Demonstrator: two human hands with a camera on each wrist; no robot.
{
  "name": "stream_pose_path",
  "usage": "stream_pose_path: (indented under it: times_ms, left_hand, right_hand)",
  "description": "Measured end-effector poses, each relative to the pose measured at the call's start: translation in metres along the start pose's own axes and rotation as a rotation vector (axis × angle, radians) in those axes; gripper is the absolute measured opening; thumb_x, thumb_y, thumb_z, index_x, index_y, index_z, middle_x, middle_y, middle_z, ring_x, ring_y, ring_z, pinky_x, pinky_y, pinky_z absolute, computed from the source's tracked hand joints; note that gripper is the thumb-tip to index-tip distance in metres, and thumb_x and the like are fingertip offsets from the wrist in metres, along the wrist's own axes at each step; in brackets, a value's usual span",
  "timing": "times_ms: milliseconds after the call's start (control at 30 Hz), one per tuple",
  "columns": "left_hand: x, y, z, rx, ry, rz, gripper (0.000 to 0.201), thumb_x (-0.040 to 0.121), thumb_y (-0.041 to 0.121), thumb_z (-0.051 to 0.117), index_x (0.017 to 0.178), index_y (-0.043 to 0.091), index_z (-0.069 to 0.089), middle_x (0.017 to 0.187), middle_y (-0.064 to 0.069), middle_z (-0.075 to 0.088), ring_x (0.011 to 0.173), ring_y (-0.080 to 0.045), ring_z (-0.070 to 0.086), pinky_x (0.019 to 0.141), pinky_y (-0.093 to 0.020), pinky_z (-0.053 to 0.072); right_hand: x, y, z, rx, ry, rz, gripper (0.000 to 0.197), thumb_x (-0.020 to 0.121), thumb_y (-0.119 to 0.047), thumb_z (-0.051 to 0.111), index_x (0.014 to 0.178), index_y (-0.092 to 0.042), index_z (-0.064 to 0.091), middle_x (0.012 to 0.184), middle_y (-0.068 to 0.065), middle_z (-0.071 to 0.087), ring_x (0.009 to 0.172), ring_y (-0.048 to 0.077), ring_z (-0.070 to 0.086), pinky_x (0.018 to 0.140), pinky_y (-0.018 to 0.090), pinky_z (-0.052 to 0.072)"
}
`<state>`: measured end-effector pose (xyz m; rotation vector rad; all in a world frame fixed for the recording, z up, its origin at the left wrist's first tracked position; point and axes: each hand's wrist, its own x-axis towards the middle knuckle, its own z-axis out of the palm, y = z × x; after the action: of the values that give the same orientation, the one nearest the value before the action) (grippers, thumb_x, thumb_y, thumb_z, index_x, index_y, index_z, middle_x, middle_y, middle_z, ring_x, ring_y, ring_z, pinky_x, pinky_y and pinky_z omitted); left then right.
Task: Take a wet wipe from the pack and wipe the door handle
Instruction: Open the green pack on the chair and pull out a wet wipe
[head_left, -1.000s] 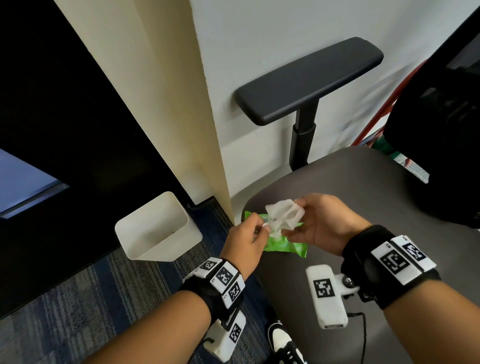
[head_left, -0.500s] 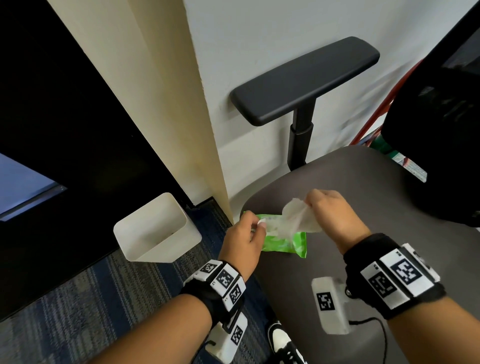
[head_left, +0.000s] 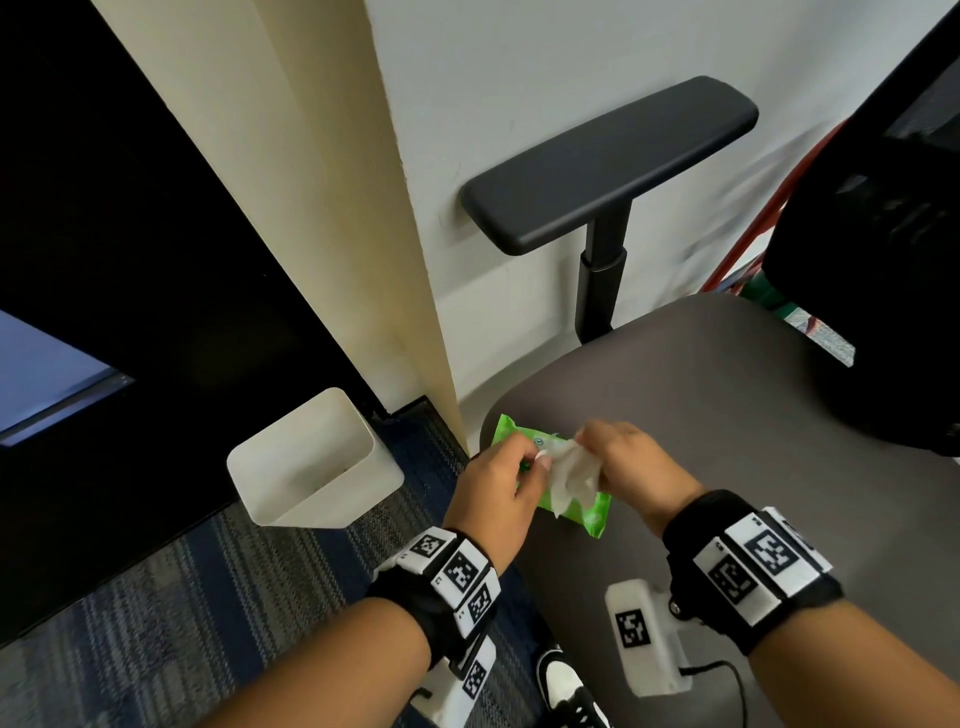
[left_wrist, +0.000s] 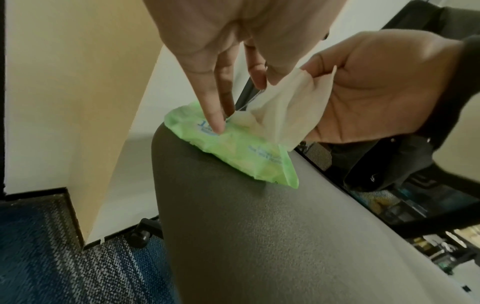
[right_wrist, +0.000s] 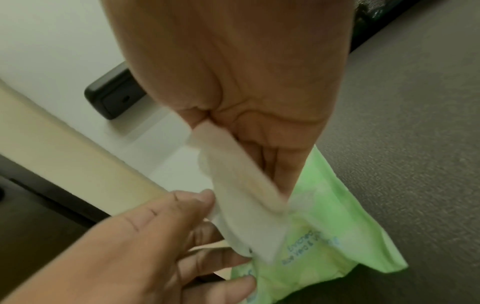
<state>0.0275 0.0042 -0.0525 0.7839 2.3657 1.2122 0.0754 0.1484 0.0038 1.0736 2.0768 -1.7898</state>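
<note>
Green crinkly plastic wipe pack (head_left: 550, 483) lies at front-left edge of grey fabric chair seat (head_left: 727, 441). Left hand (head_left: 501, 486), fingers extended, presses pack down. Right hand (head_left: 628, 462) pinches limp white wet wipe (head_left: 571, 475) above pack opening; wipe possibly still caught in slot. Wipe soft, damp, tearable: grip bunched middle, not corner.

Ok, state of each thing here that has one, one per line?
wet wipe: partly drawn out, pinched by right hand
green pack: lying on chair seat, open, pressed down by left hand fingertips
white bin: upright on the carpet
</note>
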Motion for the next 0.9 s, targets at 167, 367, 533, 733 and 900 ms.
stream_pose_path:
  times_ms: [167, 367, 533, 733, 900]
  left_hand:
    - [-0.002, -0.005, 0.006, 0.076, -0.107, 0.001, 0.049, 0.087, 0.057, 0.039, 0.109, 0.023, 0.065, 0.11, 0.0, 0.055, 0.105, -0.017, 0.055, 0.089, -0.038, 0.051]
    - [-0.008, -0.002, 0.009, 0.42, -0.274, 0.129, 0.039, 0.09, 0.019, 0.052, 0.129, 0.024, 0.056, 0.136, -0.005, 0.025, 0.123, -0.029, 0.038, 0.088, -0.043, 0.052]
    - [-0.002, -0.001, 0.015, 0.577, -0.308, 0.163, 0.056, 0.085, -0.001, 0.05, 0.135, 0.024, 0.048, 0.127, -0.001, 0.015, 0.121, -0.03, 0.039, 0.075, -0.037, 0.053]
    - [0.001, 0.009, 0.013, 0.709, -0.35, 0.151, 0.058, 0.089, 0.001, 0.045, 0.142, 0.022, 0.039, 0.137, -0.012, 0.036, 0.122, -0.033, 0.034, 0.082, -0.038, 0.047]
    - [-0.004, 0.005, -0.002, 0.633, -0.271, 0.278, 0.056, 0.08, 0.015, 0.058, 0.134, 0.022, 0.05, 0.125, -0.015, 0.054, 0.118, -0.035, 0.046, 0.092, -0.041, 0.051]
  right_hand:
    - [0.0, -0.005, -0.016, 0.113, 0.267, -0.149, 0.025, 0.086, -0.024, 0.043, 0.071, -0.004, 0.05, 0.071, 0.013, 0.046, 0.065, 0.02, 0.04, 0.051, 0.024, 0.035]
    - [0.003, -0.014, -0.023, 0.26, 0.321, -0.163, 0.037, 0.079, -0.033, 0.047, 0.078, 0.003, 0.055, 0.082, 0.025, 0.055, 0.076, 0.038, 0.049, 0.074, 0.041, 0.046]
    - [0.002, -0.017, -0.019, 0.344, 0.251, -0.162, 0.022, 0.092, -0.02, 0.047, 0.078, -0.008, 0.058, 0.085, 0.022, 0.064, 0.081, 0.03, 0.058, 0.078, 0.043, 0.048]
    - [0.001, -0.023, -0.013, 0.339, 0.207, -0.195, 0.035, 0.09, -0.023, 0.05, 0.055, -0.021, 0.049, 0.075, 0.02, 0.054, 0.076, 0.026, 0.051, 0.072, 0.039, 0.041]
    - [-0.009, -0.036, -0.008, 0.294, 0.166, -0.233, 0.027, 0.095, -0.019, 0.048, 0.069, -0.014, 0.051, 0.076, 0.014, 0.053, 0.074, 0.026, 0.052, 0.071, 0.038, 0.041]
